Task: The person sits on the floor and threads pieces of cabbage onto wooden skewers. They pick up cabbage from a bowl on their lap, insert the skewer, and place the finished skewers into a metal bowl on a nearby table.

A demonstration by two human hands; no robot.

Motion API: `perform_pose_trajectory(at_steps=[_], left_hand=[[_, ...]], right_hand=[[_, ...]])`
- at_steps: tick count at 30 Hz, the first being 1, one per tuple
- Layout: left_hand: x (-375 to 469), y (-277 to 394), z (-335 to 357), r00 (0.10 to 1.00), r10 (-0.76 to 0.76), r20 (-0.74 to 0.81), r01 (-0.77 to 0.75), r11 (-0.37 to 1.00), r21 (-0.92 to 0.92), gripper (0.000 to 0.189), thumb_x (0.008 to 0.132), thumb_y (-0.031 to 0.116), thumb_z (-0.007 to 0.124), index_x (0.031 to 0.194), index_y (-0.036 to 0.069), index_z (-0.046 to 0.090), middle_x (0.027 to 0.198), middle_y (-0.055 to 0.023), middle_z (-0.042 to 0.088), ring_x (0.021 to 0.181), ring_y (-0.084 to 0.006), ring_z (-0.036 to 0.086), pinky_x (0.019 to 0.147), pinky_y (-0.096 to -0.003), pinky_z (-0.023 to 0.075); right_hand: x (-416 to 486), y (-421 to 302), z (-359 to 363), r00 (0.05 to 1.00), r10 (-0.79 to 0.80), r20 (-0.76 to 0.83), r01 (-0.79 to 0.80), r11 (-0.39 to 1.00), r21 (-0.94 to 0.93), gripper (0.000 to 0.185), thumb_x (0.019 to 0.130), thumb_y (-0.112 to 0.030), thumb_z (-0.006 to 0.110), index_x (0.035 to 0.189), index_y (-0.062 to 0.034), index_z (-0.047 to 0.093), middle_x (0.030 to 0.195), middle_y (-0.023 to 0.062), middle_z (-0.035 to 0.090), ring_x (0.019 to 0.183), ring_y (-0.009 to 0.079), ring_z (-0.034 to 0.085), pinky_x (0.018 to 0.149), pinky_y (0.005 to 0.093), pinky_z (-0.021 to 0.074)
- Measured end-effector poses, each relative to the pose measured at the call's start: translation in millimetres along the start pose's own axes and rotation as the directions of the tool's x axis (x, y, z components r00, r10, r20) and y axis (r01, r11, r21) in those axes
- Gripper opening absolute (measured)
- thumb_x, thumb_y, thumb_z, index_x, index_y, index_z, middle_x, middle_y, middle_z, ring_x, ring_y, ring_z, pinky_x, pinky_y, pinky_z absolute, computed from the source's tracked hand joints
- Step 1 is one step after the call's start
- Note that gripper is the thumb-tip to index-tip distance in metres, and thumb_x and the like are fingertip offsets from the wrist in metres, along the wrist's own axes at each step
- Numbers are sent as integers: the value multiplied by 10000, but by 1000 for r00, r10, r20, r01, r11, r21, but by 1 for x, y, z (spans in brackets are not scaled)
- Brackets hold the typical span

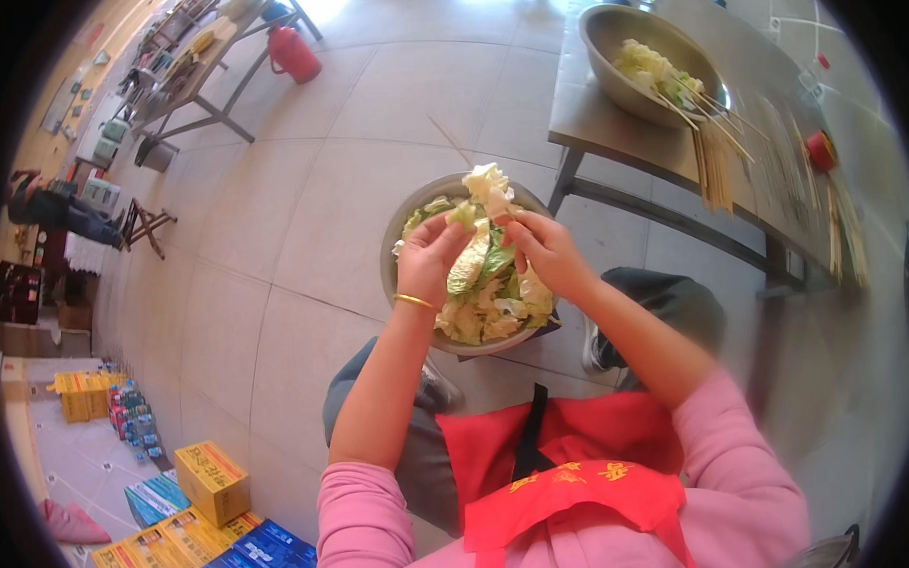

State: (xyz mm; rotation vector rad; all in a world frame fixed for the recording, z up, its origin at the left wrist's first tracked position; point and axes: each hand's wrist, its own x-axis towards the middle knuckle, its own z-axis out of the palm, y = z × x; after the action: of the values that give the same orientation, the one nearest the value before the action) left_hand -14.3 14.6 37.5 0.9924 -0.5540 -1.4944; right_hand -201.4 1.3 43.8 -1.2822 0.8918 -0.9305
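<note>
Between my knees stands a round metal basin (388, 267) full of torn cabbage leaves (479, 313). Above it, my left hand (432, 253) pinches a small piece of pale green cabbage leaf (463, 214) between thumb and fingers. My right hand (542, 247) holds pale cabbage pieces (489, 187) that are gathered on a thin wooden skewer (449, 139), whose bare tip points up and to the left. The two hands are close together, and part of the skewer is hidden by the leaves and fingers.
At the right, a metal table (660, 153) bears a large steel bowl (596, 50) with skewered cabbage, and bundles of bare skewers (713, 166). A red thermos (294, 55) stands on the tiled floor near another table (221, 44). Cartons (212, 484) are stacked lower left; a person (65, 207) is far left.
</note>
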Motion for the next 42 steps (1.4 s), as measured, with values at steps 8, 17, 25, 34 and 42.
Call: perform_pose_trajectory(at_steps=[8, 17, 25, 34, 42], left_hand=[[23, 43, -37, 917, 252, -310, -291, 953, -83, 158, 891, 2, 595, 1046, -16, 572, 1026, -118, 644, 956, -239, 655, 817, -269, 580], [22, 47, -41, 840, 432, -328, -431, 899, 79, 164, 875, -12, 616, 1033, -6, 570, 1011, -118, 649, 941, -226, 656, 828, -272, 568], [22, 41, -36, 715, 671, -196, -512, 694, 505, 129, 842, 22, 677, 964, 17, 636, 927, -70, 682, 848, -118, 643, 757, -236, 504], [7, 13, -15, 910, 397, 120, -414, 846, 335, 201, 856, -10, 648, 1057, -2, 639, 1004, -80, 677, 914, -127, 635, 825, -245, 513], [4, 43, -13, 967, 127, 220, -181, 951, 250, 321, 966, 175, 523, 1242, 14, 559, 1246, -125, 572, 1118, -172, 558, 948, -296, 477]], right_hand=[[-20, 0, 6, 968, -12, 251, 102, 932, -348, 214, 970, -132, 482, 1011, 28, 617, 737, 24, 551, 531, 64, 487, 485, 220, 409], [-22, -5, 9, 960, 78, 269, 15, 944, -329, 216, 974, -143, 482, 992, 20, 621, 730, 17, 540, 514, 59, 475, 463, 218, 391], [-25, -6, 11, 973, 32, 227, 45, 944, -327, 212, 968, -146, 495, 974, 23, 623, 717, 25, 538, 517, 73, 475, 475, 228, 394], [-21, -13, 14, 991, -46, 122, 90, 918, -387, 209, 945, -134, 502, 915, 42, 611, 772, 158, 584, 720, 274, 579, 662, 356, 458], [-14, 4, 0, 1000, 24, -4, -24, 959, -282, 236, 965, -175, 496, 915, 17, 625, 722, 70, 568, 591, 132, 535, 552, 284, 434]])
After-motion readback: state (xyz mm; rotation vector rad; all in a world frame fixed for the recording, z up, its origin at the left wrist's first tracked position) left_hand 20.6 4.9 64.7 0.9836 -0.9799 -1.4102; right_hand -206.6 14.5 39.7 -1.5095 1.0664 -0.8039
